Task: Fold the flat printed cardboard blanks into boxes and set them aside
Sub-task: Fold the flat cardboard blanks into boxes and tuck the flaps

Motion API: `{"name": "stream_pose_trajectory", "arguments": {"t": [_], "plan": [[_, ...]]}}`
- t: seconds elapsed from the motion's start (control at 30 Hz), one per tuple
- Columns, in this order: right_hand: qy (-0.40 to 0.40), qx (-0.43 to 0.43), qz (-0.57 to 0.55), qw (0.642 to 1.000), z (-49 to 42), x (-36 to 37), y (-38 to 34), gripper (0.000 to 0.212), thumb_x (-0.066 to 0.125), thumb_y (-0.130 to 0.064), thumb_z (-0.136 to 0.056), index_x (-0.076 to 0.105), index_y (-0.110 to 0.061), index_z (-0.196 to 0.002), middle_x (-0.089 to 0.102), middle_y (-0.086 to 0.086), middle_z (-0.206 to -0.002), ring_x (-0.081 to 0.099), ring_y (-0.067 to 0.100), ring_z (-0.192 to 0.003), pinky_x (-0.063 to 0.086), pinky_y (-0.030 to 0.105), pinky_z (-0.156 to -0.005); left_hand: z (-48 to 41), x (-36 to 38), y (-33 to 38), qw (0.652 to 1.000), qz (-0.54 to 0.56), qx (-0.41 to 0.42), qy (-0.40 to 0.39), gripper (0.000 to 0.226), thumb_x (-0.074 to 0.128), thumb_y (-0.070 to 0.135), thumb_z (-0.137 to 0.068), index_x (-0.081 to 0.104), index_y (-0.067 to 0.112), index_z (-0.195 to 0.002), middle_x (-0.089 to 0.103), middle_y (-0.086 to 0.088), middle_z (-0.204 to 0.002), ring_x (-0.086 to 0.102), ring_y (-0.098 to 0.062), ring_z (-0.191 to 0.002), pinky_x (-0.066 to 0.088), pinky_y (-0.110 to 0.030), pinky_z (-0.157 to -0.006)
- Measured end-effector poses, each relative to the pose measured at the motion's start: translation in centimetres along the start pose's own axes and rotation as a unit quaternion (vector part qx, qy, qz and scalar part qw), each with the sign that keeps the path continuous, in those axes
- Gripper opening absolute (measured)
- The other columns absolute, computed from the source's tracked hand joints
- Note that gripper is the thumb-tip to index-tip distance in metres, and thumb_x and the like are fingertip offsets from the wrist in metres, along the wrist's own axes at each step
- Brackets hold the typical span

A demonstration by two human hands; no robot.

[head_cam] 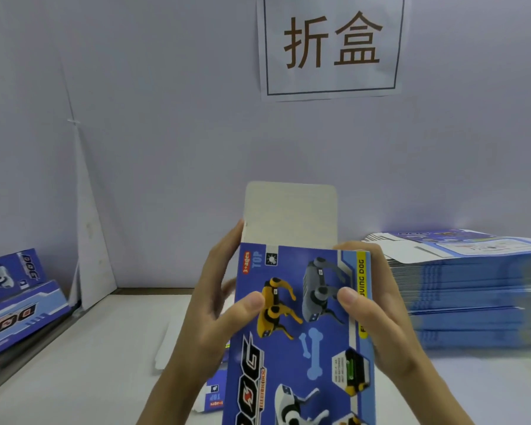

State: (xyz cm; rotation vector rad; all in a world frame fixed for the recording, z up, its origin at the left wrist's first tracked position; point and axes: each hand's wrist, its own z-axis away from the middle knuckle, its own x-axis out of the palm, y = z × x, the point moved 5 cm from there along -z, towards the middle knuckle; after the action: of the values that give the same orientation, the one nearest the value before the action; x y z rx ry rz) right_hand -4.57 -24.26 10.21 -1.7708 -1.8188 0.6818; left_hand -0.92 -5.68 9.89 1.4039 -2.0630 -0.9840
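I hold a blue printed box (301, 342) with robot dogs on its face upright in front of me, above the table. Its plain top flap (290, 214) stands up open at the far end. My left hand (215, 305) grips the box's left side, thumb on the printed face. My right hand (377, 308) grips the right side, thumb beside the yellow stripe. A tall stack of flat blue blanks (472, 289) lies on the table at the right. Folded boxes (19, 305) lie at the far left.
A white table (105, 363) runs under my hands. Another flat blank (212, 394) lies on it beneath the held box. White partition walls close the back and left, with a paper sign (331, 44) taped up high.
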Motion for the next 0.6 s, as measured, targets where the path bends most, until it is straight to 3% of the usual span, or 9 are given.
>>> {"name": "stream_pose_trajectory", "arguments": {"t": [0.1,0.2,0.3,0.37,0.47,0.6], "plan": [[0.008,-0.009,-0.005,1.0,0.0,0.2,0.0,0.025,0.055,-0.032,-0.079,0.058,-0.029,-0.103,0.062,0.007,-0.091,0.066,0.021,-0.078,0.056,0.029,-0.063,0.2,-0.1,0.3,0.999,-0.028,0.007,0.024,0.079,0.073,0.066,-0.063,0.044,0.048,-0.134,0.049,-0.007,-0.141,0.057,-0.037,-0.118,0.056,-0.055,-0.078],[0.015,-0.01,-0.016,1.0,0.0,0.3,0.1,0.032,0.053,-0.032,-0.081,0.06,-0.024,-0.111,0.065,0.01,-0.106,0.068,0.025,-0.089,0.056,0.03,-0.069,0.5,0.1,0.6,0.997,-0.054,0.036,0.036,0.067,0.071,0.059,-0.067,0.05,0.039,-0.127,0.048,-0.008,-0.138,0.057,-0.04,-0.117,0.058,-0.054,-0.073],[0.008,-0.012,-0.045,0.999,-0.1,0.6,-0.2,0.036,0.05,-0.027,-0.084,0.059,-0.019,-0.118,0.065,0.006,-0.121,0.069,0.021,-0.097,0.057,0.027,-0.072,0.8,0.4,1.0,0.996,-0.032,0.07,0.053,0.041,0.069,0.044,-0.069,0.056,0.035,-0.107,0.059,-0.007,-0.109,0.067,-0.038,-0.092,0.058,-0.044,-0.06],[-0.009,-0.013,-0.044,0.999,-0.1,0.8,-0.5,0.033,0.049,-0.025,-0.085,0.057,-0.023,-0.117,0.068,-0.001,-0.112,0.07,0.018,-0.093,0.058,0.027,-0.07,0.9,0.3,0.7,0.996,-0.007,0.059,0.061,0.029,0.063,0.037,-0.069,0.057,0.037,-0.098,0.061,-0.004,-0.097,0.069,-0.034,-0.082,0.056,-0.034,-0.055],[-0.032,0.009,-0.048,0.998,0.1,1.1,-0.6,0.019,0.051,-0.027,-0.084,0.057,-0.025,-0.101,0.068,-0.006,-0.086,0.069,0.011,-0.074,0.056,0.023,-0.06,0.9,0.0,0.0,0.996,0.014,0.029,0.078,0.021,0.062,0.038,-0.065,0.059,0.038,-0.087,0.064,-0.002,-0.085,0.071,-0.03,-0.075,0.055,-0.028,-0.052],[-0.051,0.013,-0.028,0.998,0.2,1.4,-0.9,0.013,0.051,-0.03,-0.083,0.056,-0.026,-0.095,0.065,-0.008,-0.083,0.067,0.01,-0.07,0.055,0.025,-0.055,0.5,0.2,-0.1,0.992,0.09,0.02,0.083,0.007,0.059,0.034,-0.064,0.056,0.028,-0.065,0.057,0.002,-0.06,0.06,-0.012,-0.051,0.049,-0.022,-0.046]]}}
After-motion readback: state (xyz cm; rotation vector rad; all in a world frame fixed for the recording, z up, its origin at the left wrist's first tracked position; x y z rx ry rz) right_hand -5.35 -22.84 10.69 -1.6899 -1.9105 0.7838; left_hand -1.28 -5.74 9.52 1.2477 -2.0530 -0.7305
